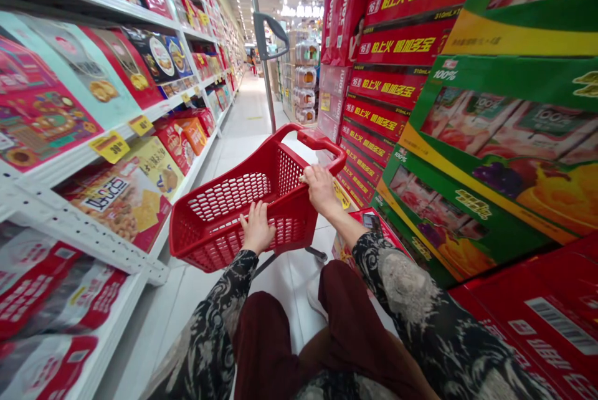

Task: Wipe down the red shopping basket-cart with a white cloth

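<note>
A red plastic shopping cart (224, 228) with perforated walls is tilted in front of me. Its basket, as far as I can see inside, holds no goods. My left hand (258, 228) lies over the near side rim, fingers hooked inward and slightly apart. Further right, my right hand (322, 189) is closed on the same rim, close to the red handle bar (322, 139). Something small and pale shows by its fingertips, too unclear to name. A caster wheel (317, 255) is visible under the basket, near the floor.
Shelves of boxed snacks (121, 197) line the left, with yellow price tags (109, 146). Stacked red drink cartons (380, 85) and green juice boxes (509, 113) rise close on the right. A metal post (268, 91) with a grey loop (273, 35) stands beyond the cart.
</note>
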A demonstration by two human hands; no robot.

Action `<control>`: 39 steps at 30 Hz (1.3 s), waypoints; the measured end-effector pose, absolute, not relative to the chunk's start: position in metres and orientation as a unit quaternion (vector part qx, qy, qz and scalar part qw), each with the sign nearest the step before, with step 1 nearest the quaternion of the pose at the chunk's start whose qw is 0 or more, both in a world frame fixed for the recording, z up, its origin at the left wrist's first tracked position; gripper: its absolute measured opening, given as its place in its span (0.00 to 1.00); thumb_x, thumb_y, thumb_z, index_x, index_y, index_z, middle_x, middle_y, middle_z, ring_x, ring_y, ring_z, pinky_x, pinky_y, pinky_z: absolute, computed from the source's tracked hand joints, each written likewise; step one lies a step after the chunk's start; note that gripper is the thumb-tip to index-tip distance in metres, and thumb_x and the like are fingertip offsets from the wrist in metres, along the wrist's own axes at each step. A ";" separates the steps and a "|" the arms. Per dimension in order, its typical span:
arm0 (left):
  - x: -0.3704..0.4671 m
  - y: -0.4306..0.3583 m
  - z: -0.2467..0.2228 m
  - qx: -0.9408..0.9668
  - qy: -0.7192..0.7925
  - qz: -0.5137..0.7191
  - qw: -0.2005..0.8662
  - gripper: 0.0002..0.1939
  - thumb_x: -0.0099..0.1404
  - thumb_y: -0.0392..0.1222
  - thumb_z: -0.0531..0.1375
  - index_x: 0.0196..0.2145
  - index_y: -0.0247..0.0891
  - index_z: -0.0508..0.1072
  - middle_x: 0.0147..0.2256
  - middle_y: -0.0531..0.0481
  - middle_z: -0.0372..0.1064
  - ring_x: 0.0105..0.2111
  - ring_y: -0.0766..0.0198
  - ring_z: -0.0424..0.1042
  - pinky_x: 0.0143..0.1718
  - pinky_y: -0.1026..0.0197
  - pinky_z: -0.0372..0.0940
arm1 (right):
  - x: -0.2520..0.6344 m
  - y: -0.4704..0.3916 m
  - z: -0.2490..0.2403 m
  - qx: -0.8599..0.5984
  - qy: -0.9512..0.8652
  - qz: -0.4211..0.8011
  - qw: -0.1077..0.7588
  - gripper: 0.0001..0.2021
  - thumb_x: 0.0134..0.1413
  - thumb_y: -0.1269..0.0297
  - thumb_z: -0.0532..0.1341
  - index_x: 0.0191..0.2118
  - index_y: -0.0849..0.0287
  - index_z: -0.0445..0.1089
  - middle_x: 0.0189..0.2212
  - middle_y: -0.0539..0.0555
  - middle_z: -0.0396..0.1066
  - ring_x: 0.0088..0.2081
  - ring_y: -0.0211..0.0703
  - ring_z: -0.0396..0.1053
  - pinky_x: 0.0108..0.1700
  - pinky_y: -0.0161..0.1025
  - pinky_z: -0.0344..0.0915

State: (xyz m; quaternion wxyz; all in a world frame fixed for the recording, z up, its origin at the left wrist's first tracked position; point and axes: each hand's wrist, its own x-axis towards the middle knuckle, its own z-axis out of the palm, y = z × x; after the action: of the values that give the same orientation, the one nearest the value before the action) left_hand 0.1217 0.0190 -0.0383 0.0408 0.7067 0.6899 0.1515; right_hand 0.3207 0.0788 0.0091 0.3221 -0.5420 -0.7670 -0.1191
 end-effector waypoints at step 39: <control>0.099 0.016 -0.041 0.695 0.692 0.189 0.046 0.31 0.55 0.37 0.52 0.58 0.36 0.56 0.61 0.38 0.54 0.63 0.50 0.47 0.61 0.33 0.40 | 0.267 0.066 -0.002 -0.482 -0.812 -0.089 0.318 0.17 0.62 0.71 0.49 0.54 0.57 0.64 0.58 0.58 0.60 0.60 0.47 0.54 0.62 0.51 0.49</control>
State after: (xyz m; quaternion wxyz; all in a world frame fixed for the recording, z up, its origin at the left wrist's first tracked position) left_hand 0.0986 0.0156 -0.0411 0.0459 0.6950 0.6923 0.1886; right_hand 0.2667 0.0661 -0.0017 0.3177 -0.4816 -0.8119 -0.0893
